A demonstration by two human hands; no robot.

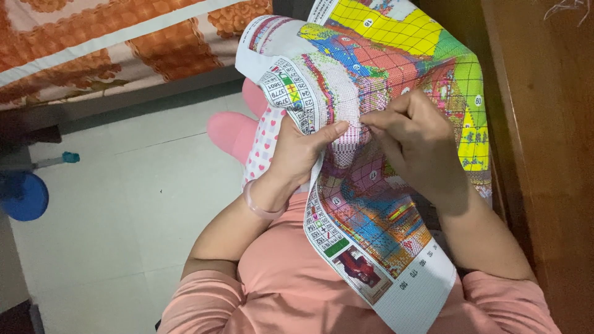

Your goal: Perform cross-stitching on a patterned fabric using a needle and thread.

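The cross-stitch canvas lay draped over the lap. Left hand gripped its folded edge, thumb on top; right hand was pinched at the stitched patch, needle not discernible. Risk: the loose fabric could slide and misplace a stitch. Wooden furniture stood right, patterned bedspread above, tiled floor below.

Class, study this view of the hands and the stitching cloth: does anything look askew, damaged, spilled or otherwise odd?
Nothing stands out. The left hand grips the printed cross-stitch cloth from beneath, and the right hand pinches at its stitched patch. The cloth is folded and creased, not torn.
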